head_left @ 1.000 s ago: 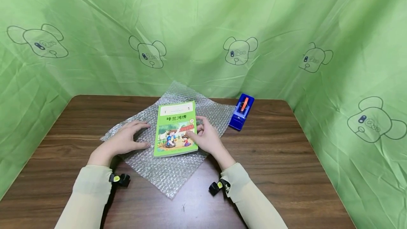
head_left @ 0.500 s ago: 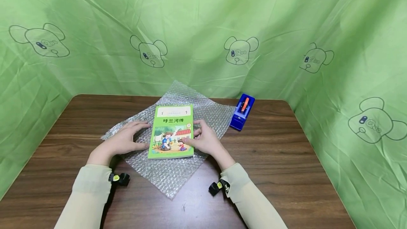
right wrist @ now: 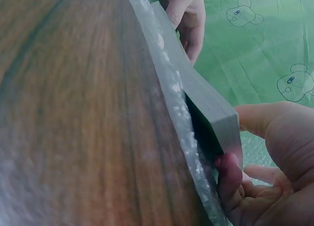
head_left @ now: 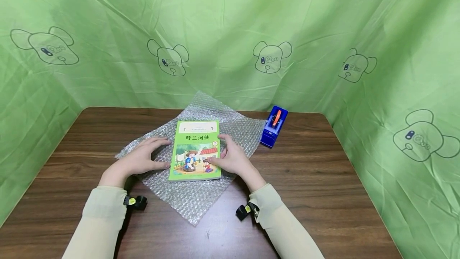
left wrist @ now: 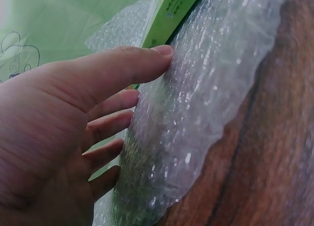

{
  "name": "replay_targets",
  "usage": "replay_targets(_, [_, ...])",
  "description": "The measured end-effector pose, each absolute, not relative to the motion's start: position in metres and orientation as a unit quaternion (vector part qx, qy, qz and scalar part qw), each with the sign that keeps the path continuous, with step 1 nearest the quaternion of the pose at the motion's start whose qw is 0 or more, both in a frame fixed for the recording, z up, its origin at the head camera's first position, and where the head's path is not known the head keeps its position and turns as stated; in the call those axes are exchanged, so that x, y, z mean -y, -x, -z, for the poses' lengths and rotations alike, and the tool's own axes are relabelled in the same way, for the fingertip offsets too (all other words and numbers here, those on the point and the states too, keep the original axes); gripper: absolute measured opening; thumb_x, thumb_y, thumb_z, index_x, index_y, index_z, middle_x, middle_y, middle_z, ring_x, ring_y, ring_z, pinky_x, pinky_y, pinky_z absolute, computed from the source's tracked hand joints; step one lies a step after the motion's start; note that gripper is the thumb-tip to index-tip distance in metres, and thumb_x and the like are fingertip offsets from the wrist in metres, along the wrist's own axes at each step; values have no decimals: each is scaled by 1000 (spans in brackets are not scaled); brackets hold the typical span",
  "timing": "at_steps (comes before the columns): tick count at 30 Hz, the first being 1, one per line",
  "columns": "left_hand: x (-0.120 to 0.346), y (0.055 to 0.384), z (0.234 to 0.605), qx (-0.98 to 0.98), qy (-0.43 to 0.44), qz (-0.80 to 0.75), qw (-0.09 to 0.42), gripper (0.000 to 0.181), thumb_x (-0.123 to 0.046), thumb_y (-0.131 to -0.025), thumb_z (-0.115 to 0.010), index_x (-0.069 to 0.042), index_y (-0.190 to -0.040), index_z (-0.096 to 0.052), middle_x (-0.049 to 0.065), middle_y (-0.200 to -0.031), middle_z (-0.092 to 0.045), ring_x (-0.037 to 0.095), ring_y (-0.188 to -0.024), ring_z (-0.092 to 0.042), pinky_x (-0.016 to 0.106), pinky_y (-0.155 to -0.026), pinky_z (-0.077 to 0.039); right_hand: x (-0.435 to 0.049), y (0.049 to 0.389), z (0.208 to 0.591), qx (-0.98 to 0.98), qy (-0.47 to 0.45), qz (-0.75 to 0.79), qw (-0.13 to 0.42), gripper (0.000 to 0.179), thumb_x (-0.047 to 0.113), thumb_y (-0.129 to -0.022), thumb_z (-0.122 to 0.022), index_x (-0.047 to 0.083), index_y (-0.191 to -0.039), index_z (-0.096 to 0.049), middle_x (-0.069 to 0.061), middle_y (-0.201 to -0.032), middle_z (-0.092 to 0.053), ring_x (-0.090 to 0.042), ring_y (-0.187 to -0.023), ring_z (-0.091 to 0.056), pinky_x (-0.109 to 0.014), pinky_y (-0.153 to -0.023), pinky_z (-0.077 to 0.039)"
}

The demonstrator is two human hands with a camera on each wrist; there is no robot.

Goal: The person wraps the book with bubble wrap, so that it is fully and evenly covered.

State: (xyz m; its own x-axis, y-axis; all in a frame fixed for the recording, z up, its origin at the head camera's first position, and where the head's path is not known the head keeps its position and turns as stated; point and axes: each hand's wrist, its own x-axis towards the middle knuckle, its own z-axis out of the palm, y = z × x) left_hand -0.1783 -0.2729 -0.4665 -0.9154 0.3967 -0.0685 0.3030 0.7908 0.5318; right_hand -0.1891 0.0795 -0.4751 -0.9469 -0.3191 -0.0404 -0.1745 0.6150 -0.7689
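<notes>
Book (head_left: 195, 151) lies face up over the sheet of bubble wrap (head_left: 190, 201), its long axis running away from the person. The relation I judge decisive: the book sits directly left of the right hand (head_left: 233, 157), whose grip is clamped on its right long edge, thumb over the cover, fingertips beneath. The left hand (head_left: 141, 159) is beside the opposite edge, fingers spread apart and holding nothing; I cannot tell whether the thumb touches. Right hand is therefore the nearer one.

From the head view I would read the book as flat. The right wrist view corrects me: a dark gap separates the right side's underside from the wrap. The left wrist view adds the printed green spine, turned toward the left thumb.

Outward: blue tape dispenser (head_left: 274, 127) at the wrap's right corner, wooden desk (head_left: 305, 195), green curtain (head_left: 223, 11) behind.
</notes>
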Motion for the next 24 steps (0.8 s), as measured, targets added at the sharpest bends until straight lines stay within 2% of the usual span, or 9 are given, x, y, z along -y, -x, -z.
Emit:
replay_targets(7, [272, 178, 464, -944, -179, -261, 93, 88, -47, -89, -91, -7, -159, -55, 27, -167, -43, 56, -154, -33, 80, -121, -24, -83, 191, 476, -889, 143, 427, 87, 83, 28, -90, -92, 12, -160, -50, -2, -83, -69, -14, -69, -64, -30, -63, -56])
replay_targets(13, [272, 178, 463, -944, -179, -260, 94, 88, -48, -89, -90, -7, -159, -55, 27, -167, -43, 56, -154, -33, 80, -121, -24, -83, 189, 472, -888, 132, 428, 99, 81, 26, -90, -93, 10, -158, -51, -3, -82, -70, -15, -68, -64, -32, -61, -56])
replay_targets(20, [272, 179, 463, -943, -184, -262, 91, 87, -47, -90, -90, -7, -159, -55, 26, -167, -43, 56, -154, -33, 80, -121, -25, -83, 188, 470, -892, 132, 417, 112, 77, 31, -90, -93, 11, -153, -53, -3, -81, -69, -16, -65, -63, -32, -57, -55])
replay_targets(24, [273, 179, 463, -943, -185, -262, 91, 87, -47, -90, -90, -6, -159, -56, 26, -167, -44, 56, -154, -33, 79, -121, -25, -84, 188, 469, -898, 152, 399, 110, 84, 36, -90, -92, 9, -158, -51, -2, -82, -67, -15, -65, -61, -31, -59, -52])
